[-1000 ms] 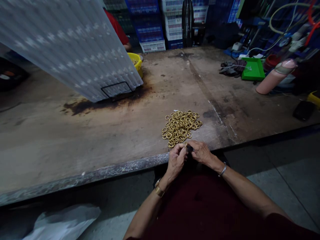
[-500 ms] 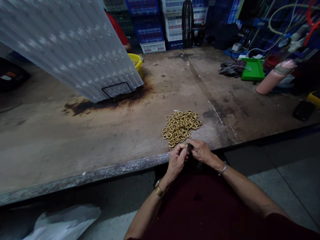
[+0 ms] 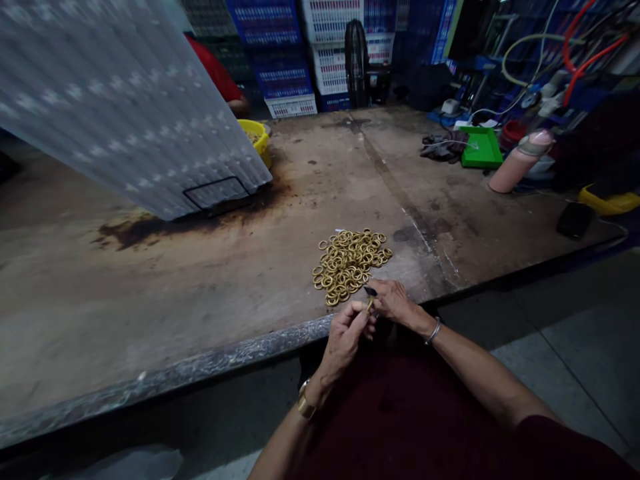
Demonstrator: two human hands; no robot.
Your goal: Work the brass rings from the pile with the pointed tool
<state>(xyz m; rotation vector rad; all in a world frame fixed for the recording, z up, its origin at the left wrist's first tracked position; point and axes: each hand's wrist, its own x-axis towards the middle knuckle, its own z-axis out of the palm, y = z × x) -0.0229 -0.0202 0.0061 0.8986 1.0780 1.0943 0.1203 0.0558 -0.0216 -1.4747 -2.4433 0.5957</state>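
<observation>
Close to the table's front edge, my left hand [image 3: 346, 335] pinches a brass-coloured ring [image 3: 370, 304] between thumb and fingertips. My right hand [image 3: 397, 305] is closed around a small dark tool with a pointed end [image 3: 370, 291], mostly covered by the fingers; its exact kind cannot be made out. The tool's tip lies right by the ring, and whether they touch is unclear. Just beyond both hands, a loose pile of similar rings [image 3: 350, 261] rests on the wooden table [image 3: 210, 287].
A tall stack of translucent ribbed sheets [image 3: 150, 113] stands at the left, with a yellow basin [image 3: 260, 143] behind it. Rightward are a green tray [image 3: 481, 148], a pink bottle [image 3: 520, 162] and a dark phone-like object [image 3: 575, 221]. A person's red sleeve [image 3: 215, 70] shows behind the sheets.
The camera view has shifted, so the table's contents appear further left. Between my hands, which are slightly further apart, the dark tool's pointed end and the ring show more plainly.
</observation>
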